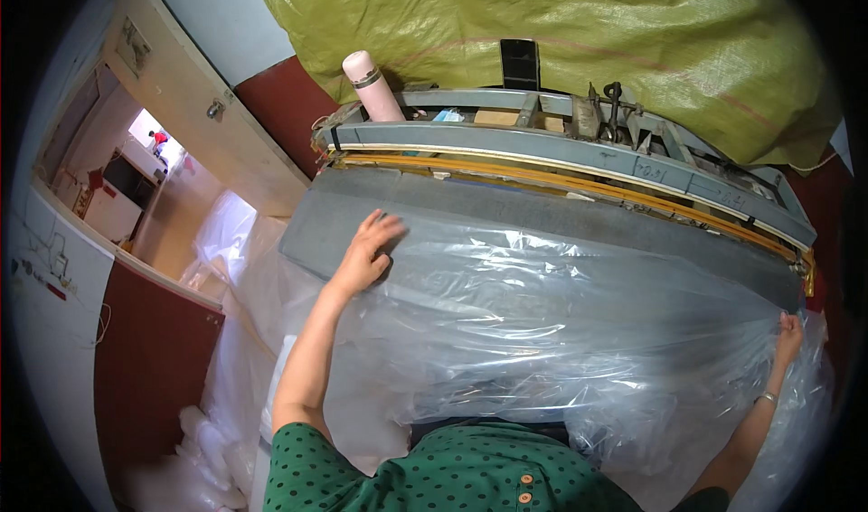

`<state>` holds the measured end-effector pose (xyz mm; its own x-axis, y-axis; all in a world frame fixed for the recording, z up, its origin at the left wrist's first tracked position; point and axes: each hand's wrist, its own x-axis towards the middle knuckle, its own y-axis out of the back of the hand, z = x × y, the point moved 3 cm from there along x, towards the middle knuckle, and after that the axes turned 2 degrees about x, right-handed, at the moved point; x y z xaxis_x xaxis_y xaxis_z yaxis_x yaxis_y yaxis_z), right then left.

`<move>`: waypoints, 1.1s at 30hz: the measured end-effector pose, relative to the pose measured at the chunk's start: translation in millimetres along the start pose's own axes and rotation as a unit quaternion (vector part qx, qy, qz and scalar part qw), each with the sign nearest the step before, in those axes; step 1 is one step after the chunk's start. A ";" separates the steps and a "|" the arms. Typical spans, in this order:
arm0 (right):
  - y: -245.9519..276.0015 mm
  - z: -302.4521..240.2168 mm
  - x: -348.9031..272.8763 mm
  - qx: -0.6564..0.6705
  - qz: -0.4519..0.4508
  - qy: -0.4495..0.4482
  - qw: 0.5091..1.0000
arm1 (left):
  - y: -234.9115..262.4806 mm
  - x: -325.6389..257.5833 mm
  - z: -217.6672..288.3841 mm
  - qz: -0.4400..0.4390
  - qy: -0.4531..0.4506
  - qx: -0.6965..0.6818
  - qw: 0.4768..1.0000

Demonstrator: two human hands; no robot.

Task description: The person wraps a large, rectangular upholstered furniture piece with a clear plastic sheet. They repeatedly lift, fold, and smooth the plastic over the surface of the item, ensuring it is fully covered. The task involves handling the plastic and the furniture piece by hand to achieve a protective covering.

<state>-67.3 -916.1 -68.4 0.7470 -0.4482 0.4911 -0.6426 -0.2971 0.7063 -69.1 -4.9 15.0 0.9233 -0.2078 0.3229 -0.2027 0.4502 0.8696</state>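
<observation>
A wide sheet of clear plastic film lies wrinkled over a grey work surface and hangs down toward my body. My left hand is over the left part of the film, fingers spread and slightly blurred; whether it touches the film I cannot tell. At the far right, my right hand pinches the edge of the film by the surface's right corner, pulling it into folds. Behind the surface runs a long grey metal machine frame with orange-yellow strips along its front.
A pink bottle and a dark phone-like slab stand at the frame's back. Metal clamp parts rise near its right. A yellow-green woven sheet hangs behind. More plastic heaps at left, beside an open door.
</observation>
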 end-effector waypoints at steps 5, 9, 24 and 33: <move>-5.2 0.4 1.1 -0.004 -0.009 -0.001 1.000 | 2.8 6.3 -22.9 -0.058 -0.048 0.051 0.996; -1.0 2.5 1.4 -0.014 0.002 0.008 1.000 | 13.5 25.6 -26.1 0.037 0.002 -0.146 0.989; -0.7 2.8 -0.7 0.001 0.002 0.007 1.000 | -22.8 47.5 -37.2 0.208 0.233 0.128 0.941; -3.4 6.6 0.8 0.020 -0.014 -0.014 1.000 | -26.6 20.8 3.9 0.105 -0.019 0.178 0.978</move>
<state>-65.6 -920.9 -73.8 0.7599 -0.4631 0.4563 -0.6282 -0.3425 0.6986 -45.8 -24.6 0.0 0.8374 -0.1783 0.5167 -0.4942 0.1569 0.8551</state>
